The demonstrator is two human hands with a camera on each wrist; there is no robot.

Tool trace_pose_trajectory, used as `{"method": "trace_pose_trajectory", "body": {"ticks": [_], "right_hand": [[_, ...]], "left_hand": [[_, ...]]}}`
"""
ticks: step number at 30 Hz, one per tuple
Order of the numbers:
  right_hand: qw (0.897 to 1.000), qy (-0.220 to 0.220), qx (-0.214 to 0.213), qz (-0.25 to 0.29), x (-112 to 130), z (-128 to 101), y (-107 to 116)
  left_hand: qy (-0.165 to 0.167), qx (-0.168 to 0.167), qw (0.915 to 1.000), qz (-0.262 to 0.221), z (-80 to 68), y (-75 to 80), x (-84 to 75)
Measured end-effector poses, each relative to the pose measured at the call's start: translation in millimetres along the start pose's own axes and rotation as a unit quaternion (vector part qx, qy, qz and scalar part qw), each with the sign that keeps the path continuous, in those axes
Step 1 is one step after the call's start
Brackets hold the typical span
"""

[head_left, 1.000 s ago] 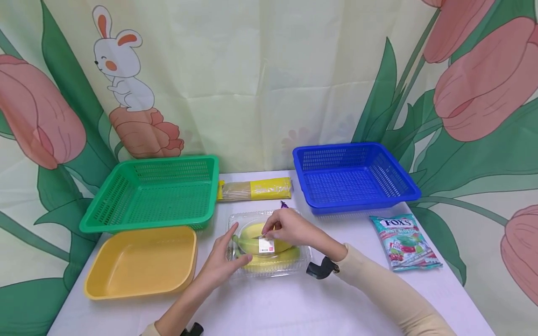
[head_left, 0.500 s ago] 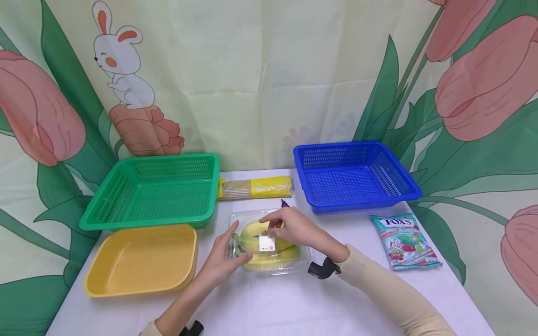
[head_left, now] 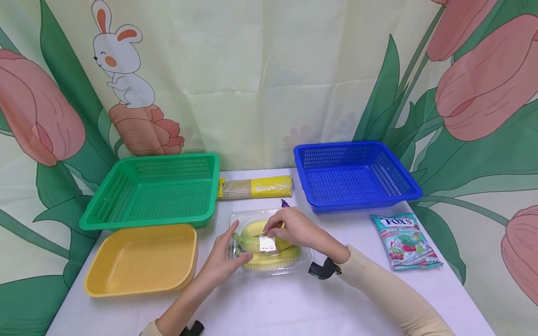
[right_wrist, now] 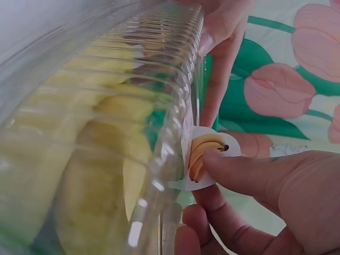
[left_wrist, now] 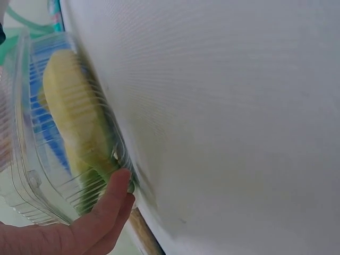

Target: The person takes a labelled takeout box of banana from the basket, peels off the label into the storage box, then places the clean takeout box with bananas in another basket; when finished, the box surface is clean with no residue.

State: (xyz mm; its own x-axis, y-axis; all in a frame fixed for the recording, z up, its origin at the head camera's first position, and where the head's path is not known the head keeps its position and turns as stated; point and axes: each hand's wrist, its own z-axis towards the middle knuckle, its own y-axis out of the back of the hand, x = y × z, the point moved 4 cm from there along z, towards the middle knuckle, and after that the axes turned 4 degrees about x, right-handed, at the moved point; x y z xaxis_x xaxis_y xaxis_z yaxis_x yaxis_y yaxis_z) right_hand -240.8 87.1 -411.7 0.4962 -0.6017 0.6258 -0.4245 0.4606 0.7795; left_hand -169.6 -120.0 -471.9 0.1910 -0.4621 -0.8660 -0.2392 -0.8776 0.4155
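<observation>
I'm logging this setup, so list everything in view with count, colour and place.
clear box: one, transparent, mid-table
bananas: several, exact count unclear, yellow and green, inside box
white label: one, white, on lid
banana-picture sticker: one, white and yellow, in right grip
wrapped item: one, purple, mostly hidden behind box
long packet: one, yellow and clear, behind box
FOX'S bag: one, teal, right side
green basket: one, green, back left
tub: one, orange-yellow, before green basket
blue basket: one, blue, back right
table: one, white, underneath
backdrop: one, cream, tulips and rabbit, behind
wrist devices: two, black, at wrists
sleeves: two, beige, bottom edge
left grip: one, bare, at box's left end
right grip: one, bare, over lid
</observation>
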Motion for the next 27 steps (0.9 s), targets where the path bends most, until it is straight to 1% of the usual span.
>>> {"method": "trace_pose_trajectory", "body": {"ticks": [9, 17, 24, 27], "right_hand": [[1.000, 0.023, -0.009, -0.005, 0.0, -1.6, -0.9], [0.999, 0.036, -0.017, -0.001, -1.8, -4.2, -1.1], [0.999, 0.050, -0.020, 0.001, -2.6, -6.7, 0.0], [0.998, 0.055, -0.020, 0.001, -3.9, -7.9, 0.1]], "left_hand": [[-0.005, -0.002, 1.0000, 0.003, 0.2, 0.9, -0.6], [0.002, -0.002, 1.0000, -0.005, 1.9, -1.6, 1.1], [-0.003, -0.003, 1.0000, 0.004, 1.8, -0.8, 0.3], [0.000, -0.002, 1.0000, 0.002, 1.4, -1.4, 0.5]]}}
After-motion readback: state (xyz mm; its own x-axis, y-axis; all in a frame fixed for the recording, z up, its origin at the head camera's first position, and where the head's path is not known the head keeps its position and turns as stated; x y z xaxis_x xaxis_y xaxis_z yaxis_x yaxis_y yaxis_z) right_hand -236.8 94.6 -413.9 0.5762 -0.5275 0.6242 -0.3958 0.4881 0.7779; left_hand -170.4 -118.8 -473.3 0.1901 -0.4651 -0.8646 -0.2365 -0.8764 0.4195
